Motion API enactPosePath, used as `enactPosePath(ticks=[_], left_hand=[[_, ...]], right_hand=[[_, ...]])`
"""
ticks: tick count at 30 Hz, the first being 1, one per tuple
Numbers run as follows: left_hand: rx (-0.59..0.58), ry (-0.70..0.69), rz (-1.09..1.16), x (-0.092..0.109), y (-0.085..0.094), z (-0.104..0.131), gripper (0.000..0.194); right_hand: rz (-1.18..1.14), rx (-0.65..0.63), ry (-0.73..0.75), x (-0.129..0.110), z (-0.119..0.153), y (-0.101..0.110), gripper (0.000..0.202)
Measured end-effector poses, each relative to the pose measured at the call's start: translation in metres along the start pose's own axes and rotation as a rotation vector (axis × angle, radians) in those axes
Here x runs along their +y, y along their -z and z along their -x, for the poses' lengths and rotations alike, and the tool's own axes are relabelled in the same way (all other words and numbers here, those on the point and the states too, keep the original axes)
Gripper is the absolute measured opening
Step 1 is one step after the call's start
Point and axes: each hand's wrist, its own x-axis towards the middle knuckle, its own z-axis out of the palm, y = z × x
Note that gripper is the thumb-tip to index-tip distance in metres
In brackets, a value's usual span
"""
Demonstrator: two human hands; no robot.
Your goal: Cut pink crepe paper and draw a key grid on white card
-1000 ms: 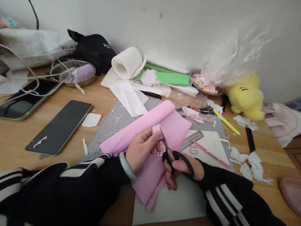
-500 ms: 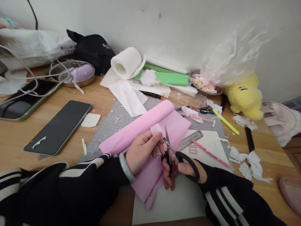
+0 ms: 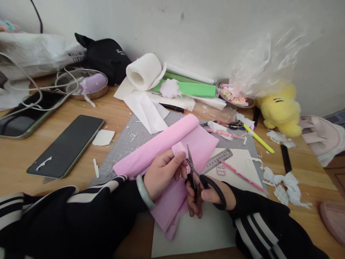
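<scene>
Between thumb and fingers, my left hand point(image 3: 165, 169) pinches a small piece of pink crepe paper point(image 3: 179, 148). My right hand point(image 3: 212, 196) has its thumb and fingers in the black handles of a pair of scissors point(image 3: 198, 175). The blades point up and away, slightly apart, right beside the pink piece; whether they touch it I cannot tell. Under both hands lies a roll of pink crepe paper point(image 3: 159, 145), partly unrolled toward me. A metal ruler point(image 3: 217, 161) and a pink patterned stick point(image 3: 242, 175) rest on white paper point(image 3: 199, 233) to the right.
A grey cutting mat point(image 3: 122, 144) lies beneath. On the left are a dark phone point(image 3: 66, 145) and a round tin point(image 3: 98, 92). A toilet paper roll point(image 3: 144, 72) and green paper point(image 3: 198, 89) sit behind. To the right are a yellow marker point(image 3: 258, 138), a plush toy point(image 3: 280, 109) and paper scraps point(image 3: 292, 189).
Both hands have barely moved. The scissor blades have shifted slightly left and changed their opening a little beside the pink piece.
</scene>
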Motion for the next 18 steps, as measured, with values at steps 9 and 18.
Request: enactPosePath(ticks=[9, 18], left_hand=[[-0.04, 0.011, -0.01, 0.002, 0.0, 0.0, 0.032], [-0.04, 0.017, 0.0, 0.002, 0.0, 0.001, 0.031]], right_hand=[[-0.013, 0.011, -0.027, 0.003, -0.001, 0.001, 0.049], [-0.037, 0.086, -0.047, 0.01, -0.002, 0.002, 0.046]])
